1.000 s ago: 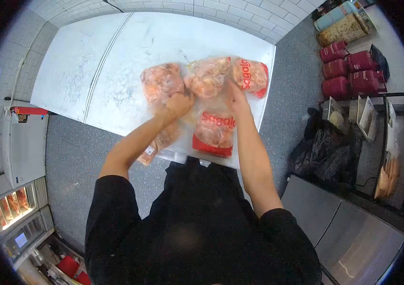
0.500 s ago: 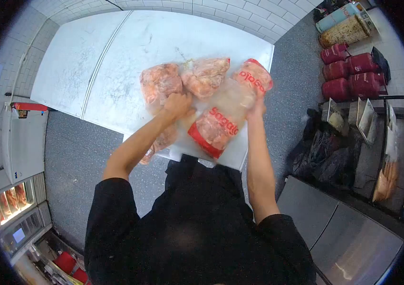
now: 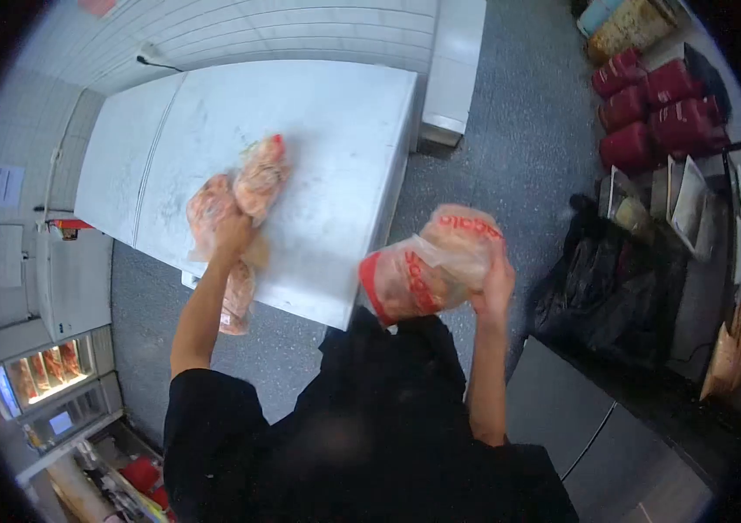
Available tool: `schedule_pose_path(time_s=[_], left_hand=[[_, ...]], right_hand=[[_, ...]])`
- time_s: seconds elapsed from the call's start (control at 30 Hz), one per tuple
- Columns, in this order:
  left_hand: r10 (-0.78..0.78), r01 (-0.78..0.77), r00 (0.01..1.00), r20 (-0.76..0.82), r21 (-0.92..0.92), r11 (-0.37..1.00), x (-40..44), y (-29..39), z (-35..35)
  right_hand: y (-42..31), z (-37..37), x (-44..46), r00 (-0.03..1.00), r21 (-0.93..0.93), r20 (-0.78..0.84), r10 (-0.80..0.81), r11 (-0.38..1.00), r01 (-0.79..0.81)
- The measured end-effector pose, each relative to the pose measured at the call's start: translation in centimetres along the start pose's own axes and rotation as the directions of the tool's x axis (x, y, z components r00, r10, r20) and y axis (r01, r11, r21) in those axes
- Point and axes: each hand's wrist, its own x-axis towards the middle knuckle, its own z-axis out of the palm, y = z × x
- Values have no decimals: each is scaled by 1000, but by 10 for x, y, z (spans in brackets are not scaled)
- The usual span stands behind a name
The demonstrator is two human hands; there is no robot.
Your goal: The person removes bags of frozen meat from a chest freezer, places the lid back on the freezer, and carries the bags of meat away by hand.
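My right hand (image 3: 495, 283) is closed on a clear plastic bag of pinkish meat (image 3: 405, 283) with red lettering and a red band. The bag is held up past the table's right edge, bunched at its middle with a lump at either end. At the table's front edge, my left hand (image 3: 235, 235) is closed around the gathered plastic of another bag of meat (image 3: 212, 209). One lump (image 3: 237, 301) of it hangs over the edge. A third lump of bagged meat (image 3: 261, 179) with a red tip lies just beyond my left knuckles; whether it is joined is unclear.
The white table (image 3: 327, 113) stands against a tiled wall. On the right are dark red gas cylinders (image 3: 689, 125), black plastic bags (image 3: 597, 288) and a grey steel surface (image 3: 554, 401). A lit display of meat (image 3: 48, 370) is at the left.
My right hand has lifted the red-lettered bag off the table and carried it right, past the edge. My left hand stays closed on its bag. The camera view has turned to the right.
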Motion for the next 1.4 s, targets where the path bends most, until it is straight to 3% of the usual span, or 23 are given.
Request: schedule_pose_path(time_s=[0.07,0.13,0.17,0.27,0.33,0.4,0.5,0.6,0.67,0.77,0.87,0.93,1.0,1.03,1.1,1.17,1.2,1.23,1.27,1.33,1.37,1.4], left_hand=[[78,-72,995,-61,81,994,-8,2,7],[49,-48,999,-9,95,994,-22,16,-5],[37,-37,999,5,107,994,-20,20,-15],[-109,103,991,75,85,991,-39,27,-20],[-164,160,986,33,100,982,-57,39,-34],[-238,236,971,13,84,968,-69,60,-60],[-375,373,926,29,60,926,-89,98,-76],[-465,461,883,58,74,884,-97,122,-71],[-516,517,850,107,14,856,-94,154,-82],[-558,555,812,170,67,829,-92,194,-68],[-624,644,725,292,34,764,-74,239,-83],[-638,664,712,293,15,747,-60,274,-95],[-699,746,589,407,60,664,-48,296,-95],[-688,729,602,405,73,680,-35,312,-95],[-657,685,622,427,111,720,-23,348,-107],[-717,747,574,396,106,656,28,394,-126],[-741,772,547,390,108,627,43,417,-141],[-642,626,701,310,163,763,39,427,-117],[-626,597,741,242,189,780,64,443,-107],[-603,565,791,106,253,785,100,484,-98],[-819,893,415,396,-6,450,122,498,-91],[-789,864,426,443,58,499,142,512,-76]], right_hand=[[-23,-52,4,996,9,-68,61,998,-61],[-8,-112,21,969,-341,-171,-179,933,113],[8,-141,36,932,-499,-182,-314,846,188],[46,-254,77,937,-887,-4,-348,434,157],[45,-314,96,970,-774,-90,-224,629,73],[4,-328,106,963,-851,-242,-117,502,-153],[-33,-360,142,961,-957,-249,-119,183,-225],[-47,-407,190,973,-888,-209,-102,436,-145],[-41,-467,235,914,-829,-401,56,402,-388],[-95,-421,264,791,-552,-587,171,630,-546],[-135,-425,326,658,-525,-740,138,492,-694],[-175,-408,378,679,-543,-716,165,480,-689],[-214,-381,431,701,-601,-689,186,393,-696],[-231,-364,456,784,-647,-597,169,476,-596],[-257,-383,513,701,-630,-677,224,318,-709],[-248,-444,599,726,-669,-670,154,300,-680],[-267,-442,629,782,-773,-614,104,121,-623],[-283,-432,667,837,-840,-542,72,-67,-538],[-296,-416,708,889,-869,-454,61,-251,-427],[-346,-352,764,955,-945,-295,20,-153,-289],[-367,-325,796,978,-972,-211,-1,-103,-210],[-377,-320,842,979,-974,-200,31,-117,-195]])
